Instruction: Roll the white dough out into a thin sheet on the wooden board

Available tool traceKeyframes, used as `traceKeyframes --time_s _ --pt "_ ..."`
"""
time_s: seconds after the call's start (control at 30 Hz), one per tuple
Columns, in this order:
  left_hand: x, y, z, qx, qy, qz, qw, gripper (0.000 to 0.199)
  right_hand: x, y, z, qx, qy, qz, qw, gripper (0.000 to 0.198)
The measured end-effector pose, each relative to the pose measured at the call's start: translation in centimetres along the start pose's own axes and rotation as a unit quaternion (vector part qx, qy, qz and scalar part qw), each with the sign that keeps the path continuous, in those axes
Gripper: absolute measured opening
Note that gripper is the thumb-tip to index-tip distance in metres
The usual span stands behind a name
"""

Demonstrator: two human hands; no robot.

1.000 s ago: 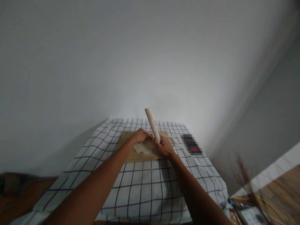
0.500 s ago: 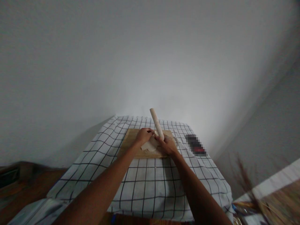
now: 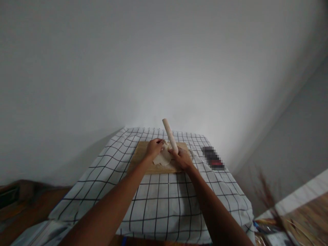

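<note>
My right hand (image 3: 183, 159) is wrapped around the lower end of a pale wooden rolling pin (image 3: 169, 134), which slants up and away to the left. Beneath it lies a flat, uneven sheet of dough (image 3: 163, 158) on a wooden board (image 3: 138, 158). My left hand (image 3: 154, 147) is at the far left edge of the dough, fingers bent and pinching that edge, which looks slightly raised. The right hand's fingers hide part of the dough's right side.
A white cloth with dark checks (image 3: 159, 201) covers the table. To the right lies a blurred-out dark and red object (image 3: 213, 159). Behind the table rises a plain wall (image 3: 164, 68). Assorted items (image 3: 274, 235) sit low at the right corner.
My left hand has moved slightly left, away from the rolling pin, and more of the dough's far edge shows. The right hand still grips the pin.
</note>
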State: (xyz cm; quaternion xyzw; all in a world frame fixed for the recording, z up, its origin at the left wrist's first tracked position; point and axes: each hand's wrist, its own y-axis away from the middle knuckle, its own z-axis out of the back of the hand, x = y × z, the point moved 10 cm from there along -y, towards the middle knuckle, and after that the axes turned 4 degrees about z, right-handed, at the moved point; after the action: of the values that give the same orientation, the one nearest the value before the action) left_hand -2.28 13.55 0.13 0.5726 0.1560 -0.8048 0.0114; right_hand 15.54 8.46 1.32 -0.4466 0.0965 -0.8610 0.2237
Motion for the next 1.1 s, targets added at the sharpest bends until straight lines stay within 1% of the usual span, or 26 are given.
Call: traceKeyframes --time_s 0.17,0.27,0.37,0.47,0.6,0.63,0.7,0.77,0.9,1.1 --pt "0.8 -0.4 0.9 -0.035 0.007 0.021 0.999 0.031 -0.3 -0.1 0.0 0.001 0.023 0.004 1.0 0.037" --pt "1.1 -0.5 0.8 -0.032 0.004 0.028 0.999 0.03 -0.4 -0.1 -0.1 0.0 0.017 0.004 1.0 0.036" --pt "0.4 -0.5 0.4 -0.023 -0.053 -0.004 0.998 0.026 -0.1 -0.1 -0.1 0.001 0.008 0.01 1.0 0.036" --pt "-0.5 -0.3 -0.1 -0.02 -0.132 -0.036 0.99 0.024 0.0 0.0 0.0 0.002 0.012 0.008 1.0 0.037" --pt "-0.7 -0.2 -1.7 0.049 -0.213 -0.046 0.975 0.021 -0.1 0.0 0.0 0.006 0.007 0.006 1.0 0.041" --pt "-0.7 -0.2 -1.9 0.057 -0.228 -0.048 0.971 0.019 -0.1 -0.1 0.0 0.007 0.005 0.008 1.0 0.042" --pt "-0.9 -0.2 -1.7 0.046 -0.243 -0.049 0.968 0.015 -0.1 -0.1 -0.1 0.007 0.006 0.011 1.0 0.043" --pt "-0.7 -0.4 -1.3 0.026 -0.223 -0.034 0.974 0.016 -0.1 -0.1 0.0 0.005 0.015 0.014 1.0 0.041" --pt "0.6 -1.0 -0.5 0.01 -0.134 0.035 0.99 0.018 0.0 -0.2 0.0 0.004 0.026 0.017 1.0 0.036" --pt "1.4 -1.4 1.0 -0.024 -0.069 0.079 0.994 0.019 -0.3 -0.1 -0.1 0.004 0.014 0.01 1.0 0.036"
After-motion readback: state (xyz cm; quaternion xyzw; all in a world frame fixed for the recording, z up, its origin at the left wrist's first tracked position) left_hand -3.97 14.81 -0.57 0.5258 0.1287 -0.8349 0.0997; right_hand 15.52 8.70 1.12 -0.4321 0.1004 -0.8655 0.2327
